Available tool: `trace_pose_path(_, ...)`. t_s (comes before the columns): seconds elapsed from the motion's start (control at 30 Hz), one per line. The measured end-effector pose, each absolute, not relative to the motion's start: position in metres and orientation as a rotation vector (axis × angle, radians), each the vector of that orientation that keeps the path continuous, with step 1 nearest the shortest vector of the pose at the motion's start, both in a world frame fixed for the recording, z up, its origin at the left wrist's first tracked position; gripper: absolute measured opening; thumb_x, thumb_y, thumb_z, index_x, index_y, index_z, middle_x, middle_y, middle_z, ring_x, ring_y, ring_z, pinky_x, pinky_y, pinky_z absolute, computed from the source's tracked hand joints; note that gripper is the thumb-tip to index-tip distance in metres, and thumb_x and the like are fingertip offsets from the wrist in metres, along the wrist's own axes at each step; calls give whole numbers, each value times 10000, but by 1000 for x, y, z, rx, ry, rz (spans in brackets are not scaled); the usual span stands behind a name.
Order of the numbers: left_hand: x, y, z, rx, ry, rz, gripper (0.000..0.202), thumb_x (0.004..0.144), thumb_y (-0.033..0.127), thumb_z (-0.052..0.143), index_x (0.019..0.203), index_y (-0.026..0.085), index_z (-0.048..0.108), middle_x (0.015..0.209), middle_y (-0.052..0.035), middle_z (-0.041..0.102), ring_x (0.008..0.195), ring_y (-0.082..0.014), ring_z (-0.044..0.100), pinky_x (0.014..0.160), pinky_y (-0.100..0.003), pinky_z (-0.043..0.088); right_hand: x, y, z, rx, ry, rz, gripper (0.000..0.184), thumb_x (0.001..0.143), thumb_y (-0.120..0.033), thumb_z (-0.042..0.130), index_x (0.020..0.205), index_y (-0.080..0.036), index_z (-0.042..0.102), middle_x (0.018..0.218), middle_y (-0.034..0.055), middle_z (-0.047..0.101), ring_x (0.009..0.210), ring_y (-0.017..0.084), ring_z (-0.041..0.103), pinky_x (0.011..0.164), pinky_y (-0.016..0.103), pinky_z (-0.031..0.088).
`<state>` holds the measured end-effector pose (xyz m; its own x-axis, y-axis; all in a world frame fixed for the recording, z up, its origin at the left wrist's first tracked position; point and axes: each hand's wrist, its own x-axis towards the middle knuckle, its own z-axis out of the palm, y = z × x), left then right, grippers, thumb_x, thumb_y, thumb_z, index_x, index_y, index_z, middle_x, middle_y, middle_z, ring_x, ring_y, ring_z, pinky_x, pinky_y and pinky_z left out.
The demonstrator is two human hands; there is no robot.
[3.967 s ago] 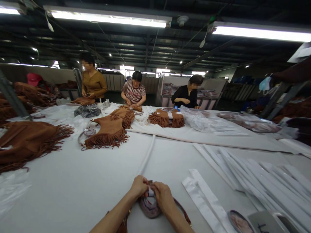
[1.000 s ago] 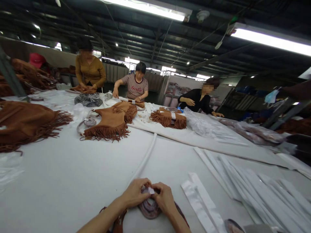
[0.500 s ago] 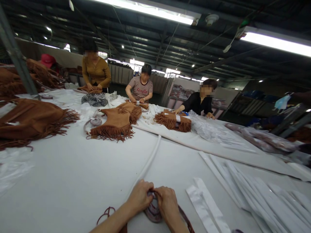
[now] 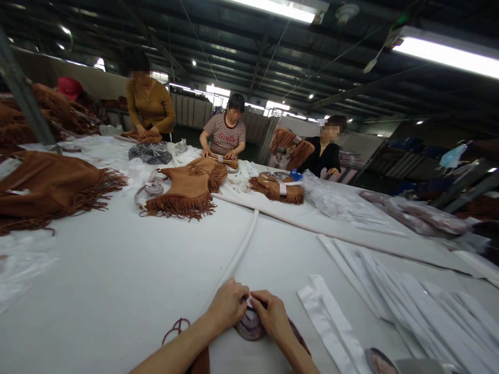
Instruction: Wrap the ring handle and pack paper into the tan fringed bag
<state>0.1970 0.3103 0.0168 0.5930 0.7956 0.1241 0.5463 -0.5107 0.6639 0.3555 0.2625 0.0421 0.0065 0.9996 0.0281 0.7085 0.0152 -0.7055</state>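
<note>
Pinching a white strip [image 4: 249, 301], both hands [image 4: 229, 305] [image 4: 274, 311] partly hide it.

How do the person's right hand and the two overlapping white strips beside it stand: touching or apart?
Apart. The head view shows pale tabletop between the right hand and the nearer edge of the two white strips.

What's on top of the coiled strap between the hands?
The left hand and right hand close over the far edge of the coiled strap, with a bit of white strip showing between them. The near edge is uncovered. Whatever the hands cover can't be seen.
</note>
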Motion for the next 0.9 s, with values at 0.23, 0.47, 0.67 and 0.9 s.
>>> trace_pose_path(0.23, 197, 311, 23, 2116, 1062, 572, 238, 698, 145, 490, 901, 208, 597, 891, -42, 648, 907, -200, 534, 794, -297, 381, 357, 264, 40, -1751, -1750, 717, 260, 788, -247, 514, 957, -236, 713, 976, 41, 725, 922, 225, 649, 862, 356, 482)
trace_pose_path(0.47, 203, 314, 18, 2098, 1169, 525, 183, 685, 212, 508, 838, 169, 599, 885, -69, 620, 872, -205, 537, 760, -298, 378, 357, 266, 42, -1739, -1770, 718, 241, 773, -221, 506, 869, -240, 726, 902, 27, 738, 856, 217, 659, 795, 330, 484)
trace_pose_path(0.67, 205, 314, 16, 2160, 1194, 447, 207, 700, 188, 484, 875, 161, 593, 899, -71, 608, 871, -204, 520, 759, -302, 362, 358, 273, 38, -1761, -1771, 737, 242, 749, -198, 517, 859, -227, 730, 882, 32, 741, 810, 203, 659, 764, 306, 487)
trace_pose_path(0.9, 205, 310, 16, 2279, 1190, 410, 136, 740, 193, 472, 809, 178, 588, 861, -73, 605, 840, -202, 535, 740, -297, 365, 360, 265, 52, -1726, -1893, 709, 236, 729, -180, 521, 857, -224, 714, 885, 24, 732, 831, 193, 635, 761, 279, 461)
